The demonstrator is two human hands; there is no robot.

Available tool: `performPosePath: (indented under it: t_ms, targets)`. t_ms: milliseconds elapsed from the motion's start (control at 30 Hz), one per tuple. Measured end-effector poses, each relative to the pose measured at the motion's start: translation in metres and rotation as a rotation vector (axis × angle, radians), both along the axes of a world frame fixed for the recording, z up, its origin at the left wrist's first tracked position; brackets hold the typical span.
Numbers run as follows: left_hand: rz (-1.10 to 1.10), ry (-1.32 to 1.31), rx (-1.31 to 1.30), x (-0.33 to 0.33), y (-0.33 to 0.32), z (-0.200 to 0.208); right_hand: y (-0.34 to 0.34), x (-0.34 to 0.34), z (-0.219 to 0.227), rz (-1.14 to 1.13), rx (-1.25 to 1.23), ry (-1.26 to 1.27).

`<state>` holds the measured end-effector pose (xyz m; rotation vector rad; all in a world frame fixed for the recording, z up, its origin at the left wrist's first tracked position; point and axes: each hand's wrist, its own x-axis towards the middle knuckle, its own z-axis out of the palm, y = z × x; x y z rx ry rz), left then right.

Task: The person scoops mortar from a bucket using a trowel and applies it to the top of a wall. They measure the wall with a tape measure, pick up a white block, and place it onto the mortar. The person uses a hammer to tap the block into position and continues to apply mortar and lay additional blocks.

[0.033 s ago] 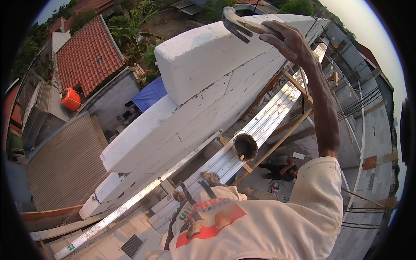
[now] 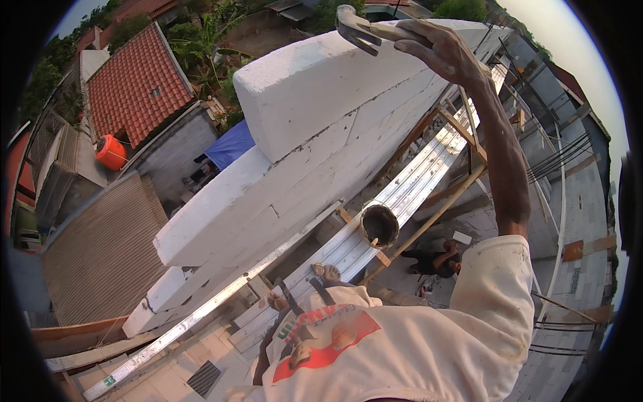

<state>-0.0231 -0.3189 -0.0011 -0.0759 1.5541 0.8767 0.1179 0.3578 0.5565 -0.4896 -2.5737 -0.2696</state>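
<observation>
My right hand (image 2: 439, 52) is closed around the handle of a claw hammer (image 2: 357, 32), with the arm stretched far out ahead. The hammer's metal head is just over the top edge of a white block wall (image 2: 321, 94), at its upper course; whether it touches the block cannot be told. The wall's end steps down toward the left in several courses. My left hand is not in view.
My bare feet (image 2: 328, 273) are on a ribbed metal plank (image 2: 341, 251). A mortar-stained bucket (image 2: 379, 226) stands on it. Wooden scaffold poles (image 2: 439, 218) are on the right; far below is another person (image 2: 442, 261). A long metal bar (image 2: 194, 311) slants along the wall.
My right hand and the hammer have shifted slightly up and to the left. The bucket stays where it was.
</observation>
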Motion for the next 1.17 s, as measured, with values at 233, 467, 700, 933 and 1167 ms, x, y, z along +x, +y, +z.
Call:
performPosePath:
  t_ms: [233, 467, 700, 933, 1167]
  targets:
    - [-0.078, 0.078, 0.045, 0.016, -0.022, 0.012, 0.084, -0.059, -0.066, 0.266, -0.144, -0.03]
    - [-0.671, 0.494, 0.522, -0.019, -0.014, -0.041, 0.009, 0.064, -0.051, -0.045, -0.308, 0.085]
    - [-0.446, -0.17, -0.281, -0.043, 0.069, 0.026, -0.016, 0.118, -0.12, -0.164, -0.628, 0.326]
    - [-1.19, 0.172, -0.289, -0.056, 0.145, -0.048, -0.025, 0.179, -0.307, -0.334, -1.0, 0.621]
    - [-0.886, 0.205, -0.03, 0.008, 0.27, -0.208, -0.08, 0.242, -0.698, -0.954, -1.313, 0.399]
